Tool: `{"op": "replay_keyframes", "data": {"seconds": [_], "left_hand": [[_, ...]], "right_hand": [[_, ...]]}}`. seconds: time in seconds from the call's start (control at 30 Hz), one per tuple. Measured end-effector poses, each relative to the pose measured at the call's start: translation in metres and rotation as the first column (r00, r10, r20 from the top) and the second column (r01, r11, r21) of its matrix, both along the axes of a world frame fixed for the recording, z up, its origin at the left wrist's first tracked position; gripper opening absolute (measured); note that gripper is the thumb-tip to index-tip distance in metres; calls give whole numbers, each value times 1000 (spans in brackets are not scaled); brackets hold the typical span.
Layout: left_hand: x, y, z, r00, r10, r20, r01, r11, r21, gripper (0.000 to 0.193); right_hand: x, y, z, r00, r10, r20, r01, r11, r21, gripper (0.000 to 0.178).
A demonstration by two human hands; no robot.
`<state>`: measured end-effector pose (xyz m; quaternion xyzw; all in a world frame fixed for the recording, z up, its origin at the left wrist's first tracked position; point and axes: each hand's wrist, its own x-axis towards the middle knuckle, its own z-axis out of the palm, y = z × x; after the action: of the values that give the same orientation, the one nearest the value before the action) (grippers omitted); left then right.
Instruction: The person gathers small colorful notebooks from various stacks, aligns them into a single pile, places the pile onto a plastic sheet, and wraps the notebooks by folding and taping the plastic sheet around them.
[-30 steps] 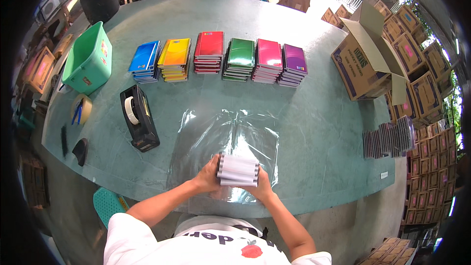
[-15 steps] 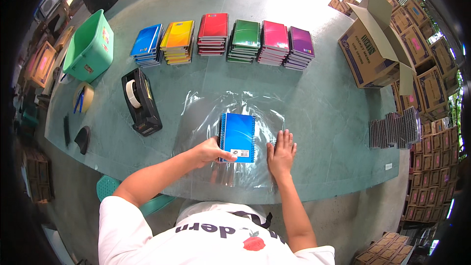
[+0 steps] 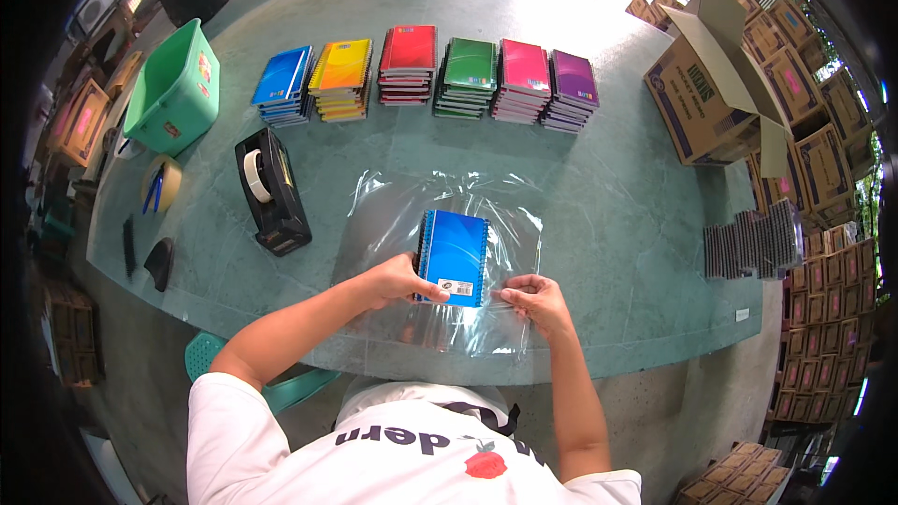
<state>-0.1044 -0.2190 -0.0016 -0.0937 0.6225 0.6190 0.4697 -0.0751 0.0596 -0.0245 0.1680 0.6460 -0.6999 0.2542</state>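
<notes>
A blue spiral notebook (image 3: 456, 252), probably the top of a small stack, lies on a sheet of clear plastic film (image 3: 383, 215) in front of me. My left hand (image 3: 398, 281) grips its lower left corner, thumb across the cover beside a white label. Just right of the notebook, my right hand (image 3: 538, 301) has thumb and fingers pinched together on the film. Farther back stand stacks of blue notebooks (image 3: 282, 79), yellow notebooks (image 3: 340, 70), red notebooks (image 3: 408, 54), green notebooks (image 3: 468, 67), pink notebooks (image 3: 524, 70) and purple notebooks (image 3: 573, 84).
A black tape dispenser (image 3: 271, 192) stands to the left, with a green bin (image 3: 178, 93) and a tape roll (image 3: 166, 184) beyond it. On the right are an open cardboard box (image 3: 702, 98) and dark spiral-bound stacks (image 3: 753, 243). The table's front edge (image 3: 599, 376) curves near me.
My right hand has gone from lying flat with fingers stretched to a pinch on the film, closer to the notebook. The left hand keeps its grip, and the notebook has shifted slightly away.
</notes>
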Motion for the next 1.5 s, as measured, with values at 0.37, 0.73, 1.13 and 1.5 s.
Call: {"op": "replay_keyframes", "data": {"seconds": [0.37, 0.73, 1.13, 1.5], "left_hand": [[-10, -8, 0, 989, -131, -71, 125, 989, -78, 91], [-19, -21, -5, 689, -199, -696, -187, 880, -437, 76], [-13, 15, -26, 340, -164, -926, -437, 844, -310, 71], [-148, 39, -20, 473, -196, -859, -139, 946, -293, 30]], "right_hand": [[-14, -2, 30, 982, 171, -83, -149, 963, 223, 19], [-15, -31, 76, 802, 591, -83, -393, 628, 671, 31], [-1, -114, 40, 644, 714, -275, -283, 556, 781, 17], [39, -138, 51, 658, 750, -74, -270, 326, 906, 46]]}}
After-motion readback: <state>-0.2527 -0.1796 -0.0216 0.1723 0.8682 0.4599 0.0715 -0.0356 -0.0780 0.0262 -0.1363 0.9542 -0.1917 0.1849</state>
